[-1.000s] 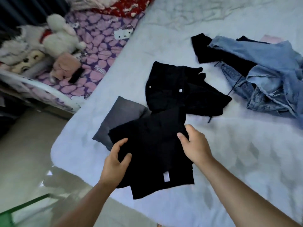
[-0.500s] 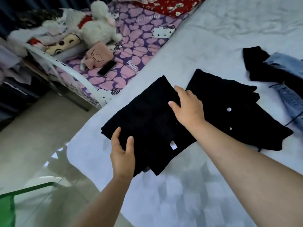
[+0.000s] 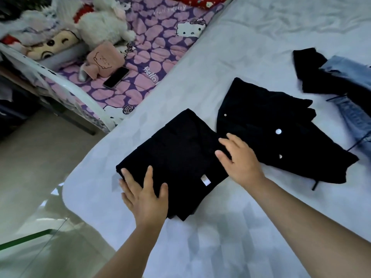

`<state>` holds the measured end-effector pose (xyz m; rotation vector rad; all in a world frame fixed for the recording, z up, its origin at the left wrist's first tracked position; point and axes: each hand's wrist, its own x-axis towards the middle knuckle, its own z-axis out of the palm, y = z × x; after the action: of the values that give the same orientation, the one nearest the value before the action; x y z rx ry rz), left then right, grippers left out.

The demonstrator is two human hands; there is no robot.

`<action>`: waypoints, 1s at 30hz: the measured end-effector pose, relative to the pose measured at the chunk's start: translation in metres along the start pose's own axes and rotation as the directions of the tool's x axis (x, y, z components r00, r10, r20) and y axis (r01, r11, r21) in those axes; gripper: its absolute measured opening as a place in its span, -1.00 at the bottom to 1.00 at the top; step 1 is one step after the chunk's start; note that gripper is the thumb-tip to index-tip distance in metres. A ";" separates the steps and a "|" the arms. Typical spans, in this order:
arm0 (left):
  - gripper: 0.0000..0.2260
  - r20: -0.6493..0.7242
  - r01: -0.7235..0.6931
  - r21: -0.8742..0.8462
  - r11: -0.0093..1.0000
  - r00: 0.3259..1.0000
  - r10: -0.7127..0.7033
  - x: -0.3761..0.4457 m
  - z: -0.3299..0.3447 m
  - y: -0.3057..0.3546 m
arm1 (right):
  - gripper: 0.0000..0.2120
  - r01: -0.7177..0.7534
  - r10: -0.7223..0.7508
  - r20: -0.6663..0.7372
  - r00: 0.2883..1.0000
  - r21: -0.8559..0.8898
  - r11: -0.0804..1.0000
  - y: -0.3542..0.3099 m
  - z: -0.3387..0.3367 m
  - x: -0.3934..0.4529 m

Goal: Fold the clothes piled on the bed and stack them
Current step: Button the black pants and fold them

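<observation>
Both hands lie flat and open on a folded black garment point(image 3: 180, 153) near the bed's point(image 3: 241, 227) corner: left hand point(image 3: 144, 195) on its near edge, right hand point(image 3: 240, 160) beside black buttoned shorts point(image 3: 281, 125).

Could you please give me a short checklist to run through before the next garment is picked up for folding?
1. Folded black garment lies flat on the bed: ok.
2. Left hand and right hand free: not ok, both rest open on it.
3. Garment clear of the bed edge: not ok, its near corner is close.
4. Black buttoned garment folded: not ok, rumpled.
5. Jeans folded: not ok.
</observation>
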<state>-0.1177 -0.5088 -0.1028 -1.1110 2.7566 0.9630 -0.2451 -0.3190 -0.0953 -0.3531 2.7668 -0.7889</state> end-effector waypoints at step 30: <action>-0.47 0.671 -0.757 0.194 0.624 0.566 0.478 -0.088 0.193 0.083 | -0.85 -0.143 0.121 -0.077 0.990 -0.608 0.781 0.208 -0.010 -0.081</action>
<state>-0.1437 -0.3023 -0.1938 0.2979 2.6065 0.4371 -0.2064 -0.1184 -0.1862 -0.2466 2.9702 0.1744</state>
